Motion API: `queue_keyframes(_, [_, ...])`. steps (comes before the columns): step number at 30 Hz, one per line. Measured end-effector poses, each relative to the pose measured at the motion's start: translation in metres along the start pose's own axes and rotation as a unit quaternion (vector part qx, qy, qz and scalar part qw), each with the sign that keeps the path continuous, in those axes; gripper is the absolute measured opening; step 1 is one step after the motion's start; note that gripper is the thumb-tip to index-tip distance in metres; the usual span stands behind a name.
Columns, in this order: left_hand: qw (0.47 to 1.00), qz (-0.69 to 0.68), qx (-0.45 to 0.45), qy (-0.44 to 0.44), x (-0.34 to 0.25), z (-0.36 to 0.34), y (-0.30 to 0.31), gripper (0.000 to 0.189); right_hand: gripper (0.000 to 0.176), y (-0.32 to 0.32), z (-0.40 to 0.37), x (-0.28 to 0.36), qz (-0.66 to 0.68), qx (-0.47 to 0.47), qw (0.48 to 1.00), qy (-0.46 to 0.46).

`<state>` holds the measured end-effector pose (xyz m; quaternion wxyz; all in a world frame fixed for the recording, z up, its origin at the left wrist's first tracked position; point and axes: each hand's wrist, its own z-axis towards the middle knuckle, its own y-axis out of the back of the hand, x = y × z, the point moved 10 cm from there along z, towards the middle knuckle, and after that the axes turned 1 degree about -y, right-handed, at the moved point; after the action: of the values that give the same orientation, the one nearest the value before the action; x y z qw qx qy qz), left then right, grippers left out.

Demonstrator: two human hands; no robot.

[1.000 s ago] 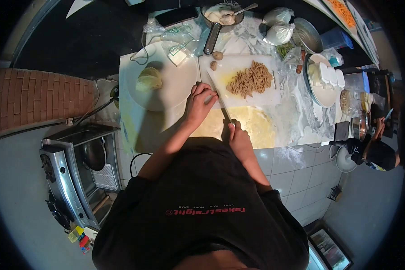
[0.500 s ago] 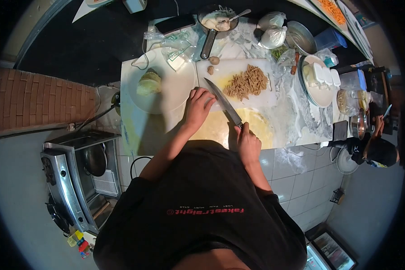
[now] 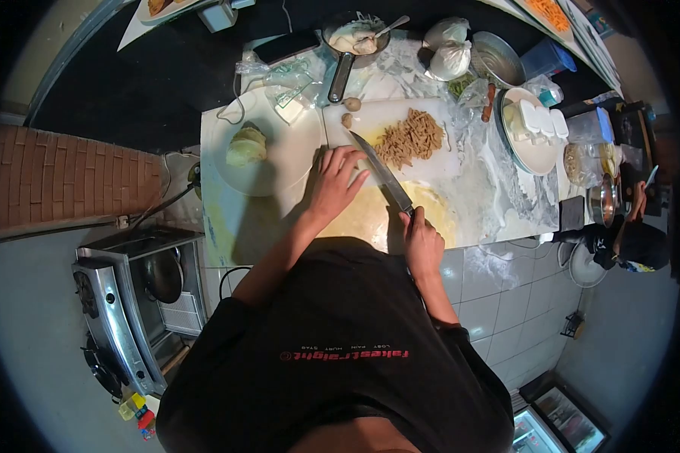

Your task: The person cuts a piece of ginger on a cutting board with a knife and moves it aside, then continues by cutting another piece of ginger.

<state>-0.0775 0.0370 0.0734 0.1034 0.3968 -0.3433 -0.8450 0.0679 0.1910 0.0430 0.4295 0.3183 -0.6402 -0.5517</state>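
Note:
My right hand (image 3: 424, 243) is closed around the handle of a kitchen knife (image 3: 385, 175), its long blade slanting up and left over the front of the white cutting board (image 3: 447, 162). My left hand (image 3: 335, 189) lies at the board's left front edge, its fingers bent beside the blade. Something pale shows under those fingers, too small to make out. Brown meat strips (image 3: 413, 139) are heaped on the board right of the blade. Two small round brownish pieces (image 3: 349, 112) lie by its back left corner. A large white plate (image 3: 279, 170) on the left carries a cut cabbage (image 3: 246, 146).
A pan (image 3: 341, 75) with white contents and a spoon stands behind the board. At right are a plate with white containers (image 3: 535, 147), a metal bowl (image 3: 499, 59) and a knotted bag (image 3: 451, 59). Another person (image 3: 633, 234) is at far right; a stove (image 3: 113, 302) stands at left.
The view has shifted slightly, moving the table items a little left. Both hands and the knife keep nearly the same place at the board's front edge.

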Motion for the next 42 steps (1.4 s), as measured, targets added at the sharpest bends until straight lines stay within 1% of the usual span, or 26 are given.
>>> queue_keyframes(1, [1.0,0.001,0.002,-0.002,-0.005,0.004,0.001,0.032,0.035,0.001,0.0,-0.001,0.002,0.0,1.0,-0.002])
queue_keyframes(3, [0.997,0.045,0.061,-0.033,-0.016,0.012,-0.013,0.037,0.035,0.002,0.0,-0.001,0.007,-0.004,1.0,-0.001])
queue_keyframes(4, [0.996,0.045,0.062,-0.037,-0.015,0.013,-0.016,0.037,0.035,0.004,0.0,-0.001,0.008,-0.006,1.0,-0.003])
queue_keyframes(6, [0.99,0.081,0.092,-0.067,-0.018,0.014,-0.03,0.042,0.035,0.004,0.001,-0.002,0.002,0.007,1.0,-0.007])
queue_keyframes(9, [0.99,0.075,0.074,-0.098,-0.029,0.017,-0.03,0.043,0.035,0.003,0.001,-0.004,0.006,0.009,1.0,-0.012])
queue_keyframes(10, [0.989,0.075,0.074,-0.099,-0.03,0.018,-0.03,0.043,0.035,0.003,0.0,-0.004,0.007,0.009,1.0,-0.013])
queue_keyframes(12, [0.999,0.023,0.035,-0.025,-0.019,0.02,-0.019,0.039,0.035,0.003,-0.001,-0.004,0.026,0.007,1.0,-0.014])
queue_keyframes(13, [0.999,0.024,0.035,-0.024,-0.015,0.017,-0.019,0.039,0.035,0.005,-0.001,-0.005,0.026,0.008,1.0,-0.013])
queue_keyframes(15, [0.999,0.024,-0.004,0.043,0.01,0.007,-0.008,0.036,0.037,-0.001,-0.002,-0.007,0.123,0.059,0.99,-0.03])
queue_keyframes(16, [0.998,0.03,-0.024,0.044,0.013,0.003,-0.002,0.031,0.037,-0.002,-0.001,-0.008,0.122,0.061,0.99,-0.029])
queue_keyframes(17, [0.998,0.032,-0.024,0.047,0.019,-0.002,-0.001,0.031,0.038,-0.011,-0.001,-0.008,0.234,0.09,0.967,-0.035])
queue_keyframes(18, [0.998,0.032,-0.01,0.045,0.024,-0.007,-0.003,0.028,0.039,-0.021,-0.002,-0.005,0.342,0.119,0.931,-0.041])
queue_keyframes(19, [0.999,0.031,0.004,0.043,0.028,-0.012,-0.007,0.025,0.039,-0.026,-0.002,-0.004,0.342,0.123,0.931,-0.038])
queue_keyframes(22, [0.998,0.035,0.005,0.054,0.035,-0.019,-0.01,0.02,0.043,-0.035,-0.002,0.003,0.346,0.133,0.928,-0.023])
queue_keyframes(24, [0.997,0.042,0.008,0.056,0.037,-0.019,-0.013,0.02,0.043,-0.042,-0.004,0.006,0.35,0.164,0.921,-0.042])
queue_keyframes(31, [0.996,0.048,-0.004,0.073,0.041,-0.019,-0.017,0.017,0.043,-0.045,-0.006,0.013,0.35,0.16,0.922,-0.033])
queue_keyframes(33, [0.996,0.046,-0.008,0.073,0.041,-0.018,-0.016,0.016,0.044,-0.046,-0.006,0.014,0.337,0.193,0.92,-0.051])
queue_keyframes(37, [0.997,0.047,-0.006,0.069,0.041,-0.018,-0.017,0.016,0.043,-0.047,-0.006,0.016,0.322,0.199,0.924,-0.051])
queue_keyframes(39, [0.996,0.048,-0.008,0.071,0.041,-0.018,-0.017,0.015,0.043,-0.048,-0.005,0.018,0.335,0.188,0.923,-0.034])
queue_keyframes(42, [0.996,0.047,-0.013,0.078,0.04,-0.018,-0.016,0.016,0.043,-0.049,-0.006,0.018,0.337,0.185,0.922,-0.032])
